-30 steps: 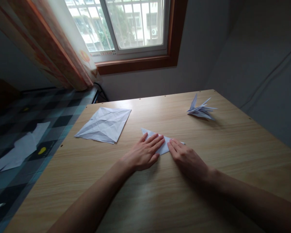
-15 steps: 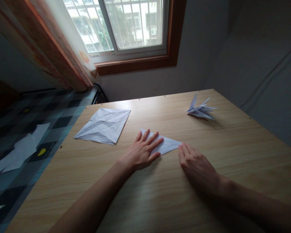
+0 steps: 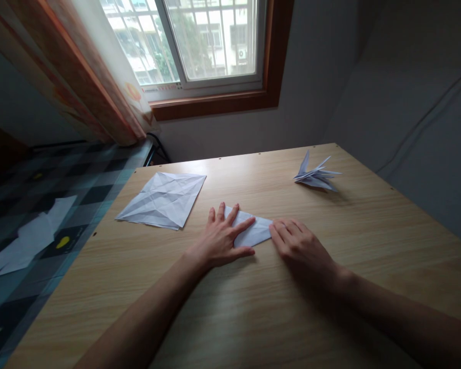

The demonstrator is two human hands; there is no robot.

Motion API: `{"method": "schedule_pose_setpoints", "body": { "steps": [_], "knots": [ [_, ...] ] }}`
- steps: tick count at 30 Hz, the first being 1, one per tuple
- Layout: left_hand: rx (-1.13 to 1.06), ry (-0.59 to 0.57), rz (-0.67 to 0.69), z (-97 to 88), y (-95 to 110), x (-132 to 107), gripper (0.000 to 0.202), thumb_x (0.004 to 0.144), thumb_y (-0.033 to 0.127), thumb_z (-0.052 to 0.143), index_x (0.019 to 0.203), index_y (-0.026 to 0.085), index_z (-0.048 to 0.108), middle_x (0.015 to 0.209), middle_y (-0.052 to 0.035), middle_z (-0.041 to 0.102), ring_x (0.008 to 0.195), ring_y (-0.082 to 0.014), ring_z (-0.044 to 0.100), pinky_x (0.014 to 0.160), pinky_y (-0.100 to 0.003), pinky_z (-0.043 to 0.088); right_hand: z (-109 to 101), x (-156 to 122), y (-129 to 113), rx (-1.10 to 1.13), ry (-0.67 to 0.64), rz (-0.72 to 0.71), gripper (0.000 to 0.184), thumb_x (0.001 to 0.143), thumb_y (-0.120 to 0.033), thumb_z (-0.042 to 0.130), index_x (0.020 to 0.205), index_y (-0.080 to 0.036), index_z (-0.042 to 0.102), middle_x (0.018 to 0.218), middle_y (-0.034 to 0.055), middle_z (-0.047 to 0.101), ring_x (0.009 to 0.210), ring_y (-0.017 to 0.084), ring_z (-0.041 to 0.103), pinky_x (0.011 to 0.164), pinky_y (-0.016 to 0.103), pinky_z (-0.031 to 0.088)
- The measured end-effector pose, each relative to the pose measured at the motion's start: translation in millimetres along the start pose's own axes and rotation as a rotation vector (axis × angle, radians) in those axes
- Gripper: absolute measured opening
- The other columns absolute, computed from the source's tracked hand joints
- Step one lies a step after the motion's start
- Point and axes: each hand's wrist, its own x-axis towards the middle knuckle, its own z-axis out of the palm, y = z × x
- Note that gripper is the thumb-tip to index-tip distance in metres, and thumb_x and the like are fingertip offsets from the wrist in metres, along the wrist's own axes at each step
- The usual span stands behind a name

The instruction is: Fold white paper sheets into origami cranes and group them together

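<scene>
A folded piece of white paper (image 3: 253,231) lies on the wooden table, narrowing toward the right. My left hand (image 3: 227,237) rests over its wider left part, fingers spread and palm down. At the right end, my right hand (image 3: 300,245) has its fingers pressed together on the paper's narrow tip, which they cover. Beyond my left hand, to the left, lie creased white sheets (image 3: 165,200), stacked roughly square. A folded paper figure with pointed flaps (image 3: 315,177) stands near the far right of the table.
The wooden table (image 3: 223,318) has its far edge below a window (image 3: 215,41). Left of it is a surface with a checked cloth (image 3: 100,192), holding loose white paper pieces (image 3: 30,243). An orange curtain (image 3: 88,77) hangs at the upper left.
My right hand has moved left along the paper and now covers its pointed tip. My left hand has shifted slightly left, with its fingers spread wider.
</scene>
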Motion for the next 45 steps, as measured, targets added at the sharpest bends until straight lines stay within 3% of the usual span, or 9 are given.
{"method": "schedule_pose_setpoints", "body": {
  "steps": [4, 14, 19, 25, 30, 35, 39, 41, 45],
  "knots": [
    [0.018, 0.080, 0.040, 1.2, 0, -2, 0.082, 0.079, 0.077, 0.049, 0.146, 0.031, 0.040, 0.156, -0.0152, 0.029, 0.141, -0.0482, 0.022, 0.108, -0.069, 0.016, 10, 8, 8, 0.112, 0.052, -0.227, 0.026, 0.089, -0.001, 0.043, 0.106, -0.003, 0.063, 0.096, 0.0198, 0.068, 0.088, 0.027, 0.065, 0.077, 0.038, 0.053],
    [0.080, 0.223, 0.360, 0.7, 9, -3, 0.054, 0.093, 0.058, 0.041, 0.117, 0.014, 0.060, 0.118, -0.0165, 0.064, 0.113, -0.0306, 0.057, 0.098, -0.045, 0.044, 7, 13, 24, 0.138, 0.113, -0.305, 0.022, 0.093, -0.005, 0.045, 0.091, -0.009, 0.066, 0.073, 0.0092, 0.065, 0.065, 0.019, 0.058, 0.061, 0.032, 0.045],
    [0.126, 0.360, 0.375, 3.9, 12, -5, 0.031, 0.097, 0.031, 0.039, 0.112, 0.016, 0.062, 0.109, -0.0135, 0.068, 0.104, -0.0253, 0.063, 0.090, -0.041, 0.049, -4, 15, 33, 0.317, 0.315, -0.141, 0.025, 0.095, -0.011, 0.046, 0.111, -0.017, 0.064, 0.089, 0.0085, 0.069, 0.083, 0.021, 0.061, 0.079, 0.038, 0.045],
    [-0.326, 0.787, 0.229, -3.3, 20, -6, 0.013, 0.091, 0.024, 0.056, 0.091, 0.018, 0.067, 0.084, -0.0054, 0.072, 0.076, -0.0163, 0.065, 0.072, -0.029, 0.050, 2, 15, 35, 0.618, 0.681, 0.471, 0.052, 0.088, -0.038, 0.060, 0.136, -0.024, 0.044, 0.128, 0.0154, 0.051, 0.121, 0.035, 0.049, 0.098, 0.055, 0.043],
    [-1.010, 0.902, -0.169, -8.2, 35, -1, 0.023, 0.084, 0.032, 0.064, 0.070, 0.014, 0.064, 0.061, -0.0001, 0.062, 0.056, -0.0123, 0.055, 0.053, -0.023, 0.043, 18, 27, 38, 1.348, 0.519, 0.585, 0.074, 0.079, -0.059, 0.066, 0.137, -0.021, 0.040, 0.135, 0.0188, 0.049, 0.110, 0.029, 0.060, 0.087, 0.046, 0.054],
    [-1.386, 0.683, -0.278, 5.2, 36, 7, 0.031, 0.077, 0.042, 0.071, 0.079, 0.011, 0.068, 0.071, -0.0046, 0.068, 0.064, -0.0167, 0.062, 0.060, -0.028, 0.050, 16, 45, 23, 1.830, 0.209, 0.622, 0.048, 0.071, -0.043, 0.077, 0.109, -0.016, 0.061, 0.097, 0.0095, 0.070, 0.082, 0.022, 0.068, 0.073, 0.038, 0.056],
    [-1.297, 0.727, -0.289, 16.3, 26, 12, 0.055, 0.077, 0.044, 0.072, 0.122, 0.017, 0.055, 0.107, -0.0109, 0.067, 0.088, -0.0213, 0.065, 0.075, -0.035, 0.054, 19, 57, 8, 1.814, 0.284, 0.778, 0.024, 0.068, -0.029, 0.074, 0.085, -0.015, 0.064, 0.078, 0.0041, 0.070, 0.071, 0.018, 0.065, 0.062, 0.030, 0.052],
    [-1.084, 0.814, -0.301, 19.0, 22, 11, 0.080, 0.072, 0.046, 0.076, 0.140, 0.025, 0.037, 0.138, -0.0147, 0.049, 0.112, -0.0263, 0.058, 0.089, -0.041, 0.052, 24, 59, 1, 1.685, 0.355, 0.903, 0.021, 0.067, -0.024, 0.072, 0.084, -0.015, 0.064, 0.072, 0.0019, 0.067, 0.064, 0.016, 0.062, 0.057, 0.027, 0.049],
    [-0.891, 0.661, -0.126, 24.2, 21, 9, 0.108, 0.061, 0.050, 0.084, 0.148, 0.031, 0.023, 0.155, -0.0129, 0.026, 0.139, -0.0365, 0.032, 0.111, -0.054, 0.032, 30, 58, -10, 1.511, 0.407, 0.958, 0.026, 0.071, -0.024, 0.069, 0.095, -0.016, 0.064, 0.070, -0.0004, 0.063, 0.058, 0.014, 0.057, 0.052, 0.026, 0.047]
  ]
}}
